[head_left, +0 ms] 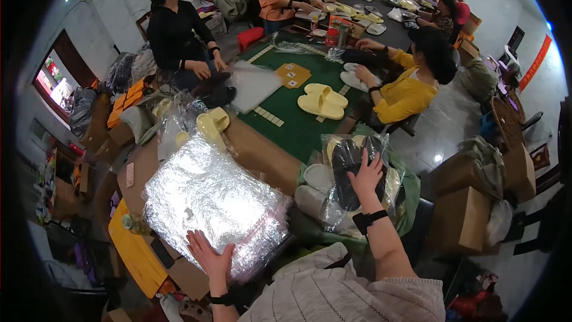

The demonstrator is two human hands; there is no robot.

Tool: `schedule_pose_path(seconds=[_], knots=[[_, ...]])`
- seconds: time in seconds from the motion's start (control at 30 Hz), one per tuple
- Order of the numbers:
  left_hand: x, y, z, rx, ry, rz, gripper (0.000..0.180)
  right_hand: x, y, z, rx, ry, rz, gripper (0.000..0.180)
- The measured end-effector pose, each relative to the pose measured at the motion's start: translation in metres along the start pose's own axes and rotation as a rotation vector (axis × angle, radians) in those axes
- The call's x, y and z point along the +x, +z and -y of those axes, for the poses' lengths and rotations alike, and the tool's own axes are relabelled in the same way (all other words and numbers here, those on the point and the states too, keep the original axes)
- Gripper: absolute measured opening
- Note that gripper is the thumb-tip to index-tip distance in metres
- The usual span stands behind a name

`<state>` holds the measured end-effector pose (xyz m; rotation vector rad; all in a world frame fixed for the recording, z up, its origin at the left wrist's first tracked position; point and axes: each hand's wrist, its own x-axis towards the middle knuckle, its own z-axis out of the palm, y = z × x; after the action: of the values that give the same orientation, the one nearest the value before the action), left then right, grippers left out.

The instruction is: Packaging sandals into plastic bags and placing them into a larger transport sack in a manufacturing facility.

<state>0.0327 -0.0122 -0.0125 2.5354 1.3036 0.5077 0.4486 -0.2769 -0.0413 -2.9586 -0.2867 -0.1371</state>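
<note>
My left hand [211, 255] lies with fingers spread on the near edge of a thick stack of shiny clear plastic bags [205, 188]. Off to the right, my right hand [367, 174] rests spread over a dark slipper [344, 170] that lies in or on clear plastic, on top of a green sack [410, 203]. Pale yellow slippers show around the dark one, partly covered by the plastic. Against the sack's left side sit grey-white slippers [311, 200]. Beyond the bag stack is another pale yellow slipper [208, 128], partly in plastic.
A pair of yellow slippers [322, 101] lies on the green table [274, 134]. A person in black [179, 36] stands at its far left; one in yellow [405, 92] handles white slippers at its right. Cardboard boxes [459, 220] stand at right, a green-lidded jar [134, 223] at left.
</note>
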Motion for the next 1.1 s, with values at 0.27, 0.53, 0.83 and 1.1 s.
schedule_pose_path(seconds=[0.27,0.53,0.83,1.1], knots=[[0.003,-0.015,-0.015,0.031,-0.063,0.052,0.11,0.011,0.065,-0.028,-0.033,0.005,0.131,0.099],[-0.002,-0.018,-0.011,0.002,-0.013,0.011,0.108,0.017,0.068,-0.02,-0.175,0.026,0.226,0.101],[-0.003,-0.022,-0.012,-0.019,-0.029,-0.005,0.106,0.02,0.039,-0.008,-0.236,0.001,0.291,0.103],[-0.002,-0.02,-0.011,-0.017,-0.051,-0.011,0.106,0.032,0.014,0.05,0.009,-0.325,-0.036,0.082]])
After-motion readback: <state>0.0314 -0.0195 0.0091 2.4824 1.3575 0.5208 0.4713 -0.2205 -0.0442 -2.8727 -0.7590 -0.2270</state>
